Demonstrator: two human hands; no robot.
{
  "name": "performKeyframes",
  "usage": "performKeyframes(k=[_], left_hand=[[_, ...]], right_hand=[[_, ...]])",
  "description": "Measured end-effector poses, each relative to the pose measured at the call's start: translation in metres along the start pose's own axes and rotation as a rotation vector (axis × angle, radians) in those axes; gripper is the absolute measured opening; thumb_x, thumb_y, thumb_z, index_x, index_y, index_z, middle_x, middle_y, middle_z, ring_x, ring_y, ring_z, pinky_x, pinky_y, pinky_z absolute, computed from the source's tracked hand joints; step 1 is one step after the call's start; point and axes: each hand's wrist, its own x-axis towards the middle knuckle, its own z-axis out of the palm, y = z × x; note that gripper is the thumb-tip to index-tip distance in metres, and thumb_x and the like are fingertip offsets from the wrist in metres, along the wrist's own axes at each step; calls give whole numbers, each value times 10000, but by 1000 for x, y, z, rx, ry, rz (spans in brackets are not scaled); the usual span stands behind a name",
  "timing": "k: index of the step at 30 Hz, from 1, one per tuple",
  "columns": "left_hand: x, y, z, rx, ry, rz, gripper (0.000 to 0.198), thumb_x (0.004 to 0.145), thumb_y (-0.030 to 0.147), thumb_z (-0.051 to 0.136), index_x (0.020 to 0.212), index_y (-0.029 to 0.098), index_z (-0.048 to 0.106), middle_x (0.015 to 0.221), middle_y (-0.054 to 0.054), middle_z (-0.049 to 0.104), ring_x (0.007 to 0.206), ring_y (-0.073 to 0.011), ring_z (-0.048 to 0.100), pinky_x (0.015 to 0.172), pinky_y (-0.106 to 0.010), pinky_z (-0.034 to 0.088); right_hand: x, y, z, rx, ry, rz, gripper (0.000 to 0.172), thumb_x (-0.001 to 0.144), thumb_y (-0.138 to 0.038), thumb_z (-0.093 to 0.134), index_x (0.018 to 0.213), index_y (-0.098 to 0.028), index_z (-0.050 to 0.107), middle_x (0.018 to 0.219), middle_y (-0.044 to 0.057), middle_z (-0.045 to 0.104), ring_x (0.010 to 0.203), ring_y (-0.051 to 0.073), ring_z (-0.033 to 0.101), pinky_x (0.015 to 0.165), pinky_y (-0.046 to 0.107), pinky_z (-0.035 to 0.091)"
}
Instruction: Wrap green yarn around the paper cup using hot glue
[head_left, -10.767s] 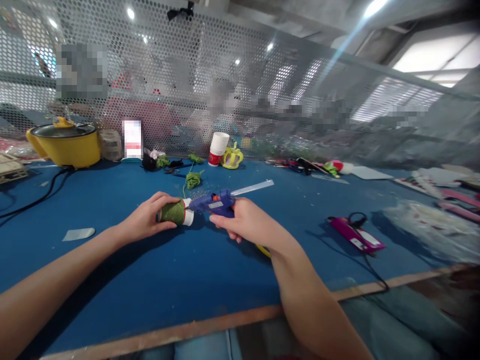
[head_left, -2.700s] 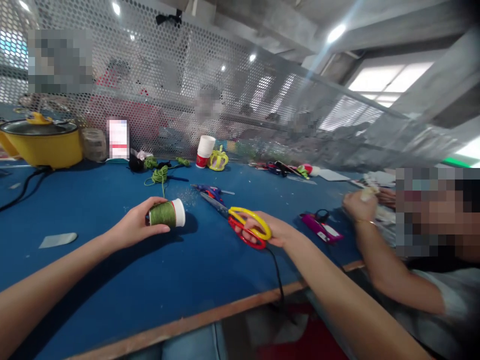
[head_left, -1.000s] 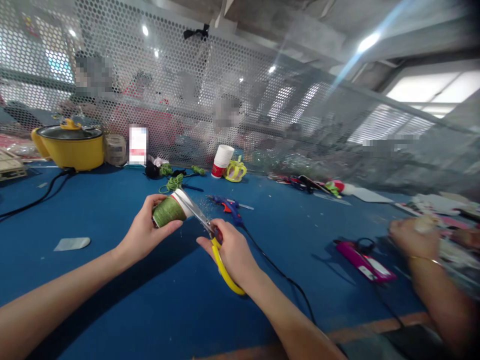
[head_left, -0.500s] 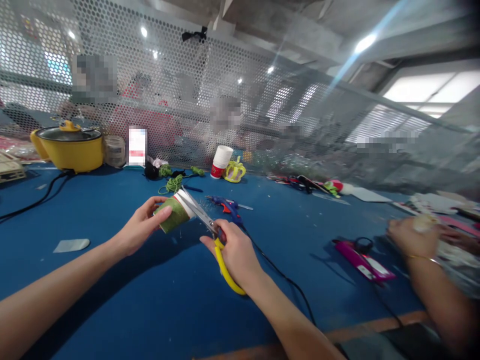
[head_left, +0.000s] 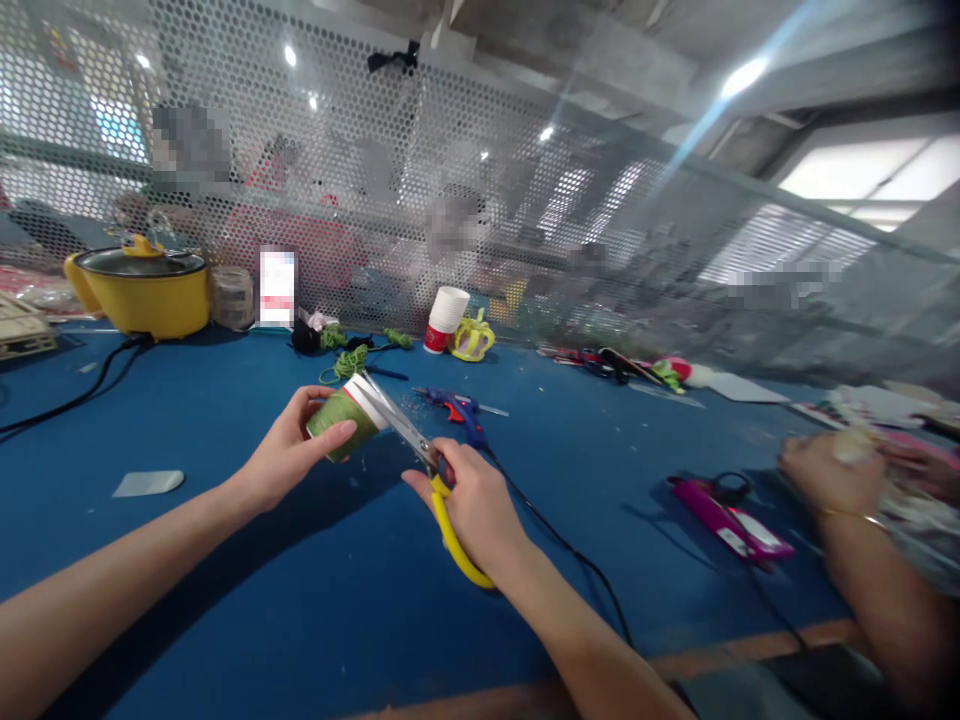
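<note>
My left hand [head_left: 300, 447] grips a paper cup [head_left: 341, 422] wound with green yarn around its lower part. The cup lies tilted, its white rim end toward the right. My right hand [head_left: 476, 500] is closed on the yellow handles of a pair of scissors [head_left: 405, 428]. The blades are parted at the cup's white end; whether paper sits between them I cannot tell. Behind the cup is a small heap of green yarn [head_left: 350, 363]. A blue glue gun [head_left: 459, 412] rests just beyond the scissors, its black cord running toward the front edge.
A yellow electric pot [head_left: 146, 295] stands at the back left near a clear jar [head_left: 232, 298]. Stacked paper cups [head_left: 448, 312] stand by a yellow woven basket [head_left: 472, 338]. To the right lie a magenta device [head_left: 727, 522] and a co-worker's hand [head_left: 832, 475]. A perforated screen runs behind.
The view has shifted slightly. My left thumb and the cup have turned a little; the scissors stay at the cup's white end.
</note>
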Motion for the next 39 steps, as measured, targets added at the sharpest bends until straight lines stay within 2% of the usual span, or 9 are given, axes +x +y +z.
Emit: performKeyframes(k=[6,16,23,31,34,39], left_hand=[[3,-5,-3,117,35,67,460,699,393,626,1041,175,410,932,-46,523,793,-182,570,644,-324,525],[2,-12,-3,336,44,154,452,716,396,602,1054,176,397,956,-58,520,815,-178,545,632,-282,475],[1,-9,1,378,86,171,446,695,368,598,1040,172,397,970,-66,517,836,-184,543,631,-278,462],[2,-8,0,371,94,174,452,688,352,612,1045,181,393,998,-72,509,894,-199,535,703,-307,462],[3,-6,-3,291,41,114,491,680,398,633,1052,177,401,974,-69,513,864,-202,549,696,-314,469],[4,-1,-8,-46,-163,-132,456,739,457,573,1049,167,406,889,-61,546,713,-174,602,622,-307,496]], right_hand=[[0,1,0,-16,-11,2,311,734,-469,570,842,-177,573,659,30,545,573,154,527,579,263,410],[3,3,0,9,-32,-15,478,615,-488,669,949,-178,522,845,73,583,759,208,571,679,318,450],[1,-1,1,1,-54,36,387,675,-458,630,927,-178,542,767,47,579,664,181,561,611,290,434],[0,3,2,3,-51,35,333,708,-467,595,875,-180,572,683,28,564,588,158,534,584,273,407],[-1,2,1,25,-22,15,323,712,-461,596,872,-181,568,718,34,579,625,162,550,605,271,410],[0,3,0,14,-27,1,331,706,-467,598,878,-185,568,698,24,562,607,156,540,600,271,414]])
